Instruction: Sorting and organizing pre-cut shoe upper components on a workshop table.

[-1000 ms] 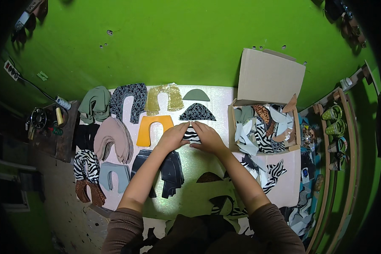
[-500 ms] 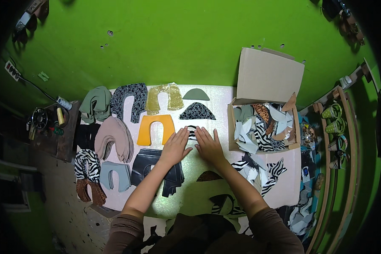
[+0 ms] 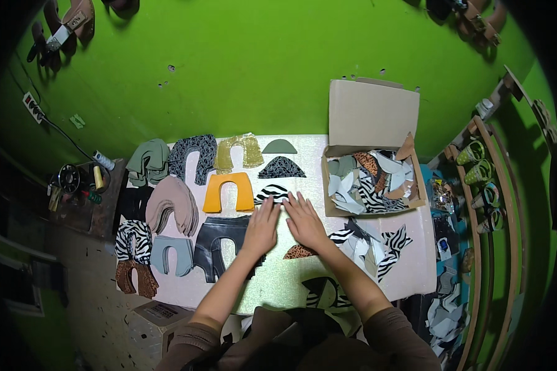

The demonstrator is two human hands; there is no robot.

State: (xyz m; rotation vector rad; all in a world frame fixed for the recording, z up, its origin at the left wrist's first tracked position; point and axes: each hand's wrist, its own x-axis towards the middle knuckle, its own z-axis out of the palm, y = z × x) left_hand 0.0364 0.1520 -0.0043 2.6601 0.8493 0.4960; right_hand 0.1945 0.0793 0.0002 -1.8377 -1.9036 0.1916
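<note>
A zebra-print half-moon piece (image 3: 272,192) lies flat on the table (image 3: 234,300). My left hand (image 3: 262,227) rests palm down with its fingertips at the near edge of that piece. Beside it, my right hand (image 3: 306,224) lies flat, fingertips at the piece's near right corner. Both hands have straight fingers and grip nothing. Beyond the zebra piece sit a black-and-grey patterned half-moon (image 3: 282,167) and a plain green one (image 3: 280,146). Left of my hands is an orange arch-shaped piece (image 3: 211,193), with a black arch stack (image 3: 207,247) nearer me. A leopard-print piece (image 3: 298,251) shows partly by my right wrist.
More arch stacks, including pink (image 3: 167,204), gold (image 3: 230,154) and blue-grey (image 3: 163,255), cover the table's left. At right stands an open cardboard box (image 3: 369,211) filled with offcuts; loose scraps (image 3: 392,247) lie nearer me. A wooden rack (image 3: 464,153) holds sandals.
Both hands have drawn back toward me, uncovering more of the zebra-print half-moon. The camera view has shifted, and more of the leopard-print piece shows.
</note>
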